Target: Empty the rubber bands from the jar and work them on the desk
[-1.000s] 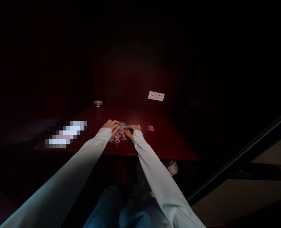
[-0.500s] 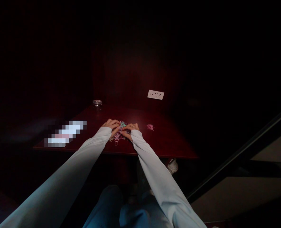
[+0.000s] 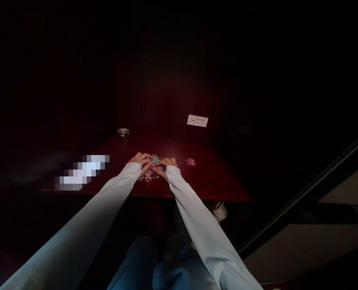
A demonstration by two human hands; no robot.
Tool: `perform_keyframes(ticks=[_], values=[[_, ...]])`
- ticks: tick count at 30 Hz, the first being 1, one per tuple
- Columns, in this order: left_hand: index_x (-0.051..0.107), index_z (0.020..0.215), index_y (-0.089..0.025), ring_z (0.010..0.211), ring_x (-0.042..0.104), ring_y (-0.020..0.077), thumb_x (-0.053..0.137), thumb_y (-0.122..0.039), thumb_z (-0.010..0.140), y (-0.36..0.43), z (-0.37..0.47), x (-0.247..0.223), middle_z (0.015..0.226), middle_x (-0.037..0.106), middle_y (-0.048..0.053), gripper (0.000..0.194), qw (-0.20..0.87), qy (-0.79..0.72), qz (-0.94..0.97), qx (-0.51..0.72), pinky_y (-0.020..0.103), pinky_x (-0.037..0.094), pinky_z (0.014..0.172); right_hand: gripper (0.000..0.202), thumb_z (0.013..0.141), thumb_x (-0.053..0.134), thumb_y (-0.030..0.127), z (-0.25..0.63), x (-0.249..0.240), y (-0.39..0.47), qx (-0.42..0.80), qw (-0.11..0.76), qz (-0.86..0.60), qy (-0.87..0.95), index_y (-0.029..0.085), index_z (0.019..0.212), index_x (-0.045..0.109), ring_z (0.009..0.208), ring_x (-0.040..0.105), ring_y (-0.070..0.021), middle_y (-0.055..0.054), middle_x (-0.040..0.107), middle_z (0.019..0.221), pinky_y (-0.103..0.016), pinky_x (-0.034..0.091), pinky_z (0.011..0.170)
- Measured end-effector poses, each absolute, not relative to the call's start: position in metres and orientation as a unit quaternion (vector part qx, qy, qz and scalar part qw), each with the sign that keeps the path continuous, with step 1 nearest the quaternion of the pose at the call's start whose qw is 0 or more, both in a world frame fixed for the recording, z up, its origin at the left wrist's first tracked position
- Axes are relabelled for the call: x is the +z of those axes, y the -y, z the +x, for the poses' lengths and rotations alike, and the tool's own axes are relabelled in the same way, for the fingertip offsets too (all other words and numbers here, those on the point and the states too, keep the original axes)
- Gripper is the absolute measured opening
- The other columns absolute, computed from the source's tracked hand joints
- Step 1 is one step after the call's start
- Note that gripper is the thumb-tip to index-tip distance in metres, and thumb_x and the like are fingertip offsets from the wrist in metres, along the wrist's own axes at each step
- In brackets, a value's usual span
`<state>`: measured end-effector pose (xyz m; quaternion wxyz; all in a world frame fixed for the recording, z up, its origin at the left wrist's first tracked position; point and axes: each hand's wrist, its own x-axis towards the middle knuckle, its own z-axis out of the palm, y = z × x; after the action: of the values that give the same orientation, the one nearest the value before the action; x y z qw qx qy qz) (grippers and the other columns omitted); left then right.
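A loose pile of small pink, green and purple ring-like pieces (image 3: 148,176) lies on the dark red table (image 3: 215,183). My left hand (image 3: 142,159) reaches in from the pile's left side, fingers bent and pinched together. From the right, my right hand (image 3: 166,163) curls over the same pile with its fingertips close to the left ones. What the fingertips hold is too small and dark to name. To the right of my right hand sits a separate little heap of pink pieces (image 3: 191,162).
A clear round jar (image 3: 123,134) with a lid stands at the table's back left. A bright pixelated shape (image 3: 84,172) covers the left part of the tabletop. On the wall behind is a white socket plate (image 3: 197,120).
Both hands stay over the pile with only slight finger movement. The view has shifted a little.
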<state>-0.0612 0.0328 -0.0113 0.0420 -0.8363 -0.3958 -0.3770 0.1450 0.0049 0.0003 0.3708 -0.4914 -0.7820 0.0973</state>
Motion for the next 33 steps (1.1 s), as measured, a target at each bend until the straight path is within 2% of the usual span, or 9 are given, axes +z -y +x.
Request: perform_keyframes(ticks=[6,13,17,19,22,26,30,33], values=[[0.076,0.096,-0.024,0.095,0.053,0.0237,0.044,-0.043,0.100,-0.037,-0.064,-0.012,0.114,0.071,0.006,0.037,0.028,0.377,-0.852,-0.363,0.039,0.050,0.086,0.010,0.085,0.079,0.041,0.145,0.002,-0.005,0.094,0.358,-0.486,0.791,0.031,0.083,0.080,0.104,0.048,-0.0211,-0.001,0.070,0.098,-0.034,0.037,0.093],[0.077,0.095,-0.026,0.094,0.051,0.0232,0.044,-0.038,0.099,-0.034,-0.059,-0.011,0.113,0.072,0.005,0.036,0.017,0.386,-0.843,-0.374,0.040,0.050,0.087,0.014,0.084,0.079,0.047,0.145,0.001,-0.007,0.097,0.372,-0.481,0.788,0.035,0.091,0.082,0.103,0.047,-0.0220,-0.002,0.070,0.100,-0.035,0.038,0.091],[0.077,0.099,-0.025,0.096,0.052,0.0238,0.045,-0.035,0.099,-0.032,-0.059,-0.010,0.112,0.072,0.005,0.033,0.021,0.402,-0.826,-0.394,0.040,0.050,0.088,0.007,0.085,0.079,0.038,0.145,0.002,-0.007,0.084,0.374,-0.486,0.786,0.032,0.083,0.081,0.105,0.047,-0.0218,-0.001,0.070,0.100,-0.036,0.038,0.093],[0.077,0.097,-0.024,0.095,0.052,0.0237,0.045,-0.035,0.099,-0.032,-0.059,-0.009,0.110,0.072,0.005,0.034,0.033,0.419,-0.809,-0.410,0.040,0.050,0.088,0.007,0.085,0.079,0.036,0.145,0.003,-0.005,0.078,0.369,-0.488,0.787,0.030,0.081,0.081,0.105,0.048,-0.0221,-0.002,0.070,0.100,-0.036,0.038,0.094],[0.076,0.089,-0.024,0.094,0.052,0.0231,0.042,-0.035,0.101,-0.031,-0.059,-0.008,0.109,0.072,0.005,0.038,0.049,0.435,-0.785,-0.437,0.040,0.050,0.088,0.013,0.084,0.080,0.042,0.145,0.005,-0.002,0.072,0.360,-0.485,0.794,0.030,0.079,0.080,0.104,0.048,-0.0228,-0.003,0.070,0.100,-0.037,0.038,0.094],[0.075,0.089,-0.024,0.094,0.054,0.0224,0.043,-0.034,0.100,-0.029,-0.057,-0.008,0.108,0.072,0.005,0.036,0.048,0.422,-0.798,-0.428,0.039,0.051,0.088,0.019,0.086,0.076,0.050,0.147,0.007,0.002,0.056,0.368,-0.477,0.796,0.032,0.089,0.081,0.104,0.048,-0.0235,-0.004,0.070,0.100,-0.038,0.038,0.093],[0.075,0.086,-0.024,0.095,0.054,0.0232,0.048,-0.035,0.098,-0.028,-0.052,-0.008,0.108,0.073,0.004,0.031,0.041,0.427,-0.801,-0.417,0.039,0.051,0.085,0.020,0.090,0.072,0.048,0.146,0.012,0.005,0.042,0.363,-0.476,0.800,0.034,0.102,0.081,0.105,0.048,-0.0241,-0.004,0.070,0.102,-0.038,0.038,0.093],[0.074,0.081,-0.024,0.095,0.054,0.0227,0.051,-0.035,0.097,-0.029,-0.050,-0.009,0.108,0.073,0.004,0.029,0.035,0.426,-0.808,-0.406,0.038,0.049,0.083,0.020,0.090,0.072,0.048,0.145,0.014,0.004,0.042,0.365,-0.482,0.795,0.035,0.103,0.081,0.104,0.047,-0.0244,-0.004,0.070,0.102,-0.039,0.037,0.094]])
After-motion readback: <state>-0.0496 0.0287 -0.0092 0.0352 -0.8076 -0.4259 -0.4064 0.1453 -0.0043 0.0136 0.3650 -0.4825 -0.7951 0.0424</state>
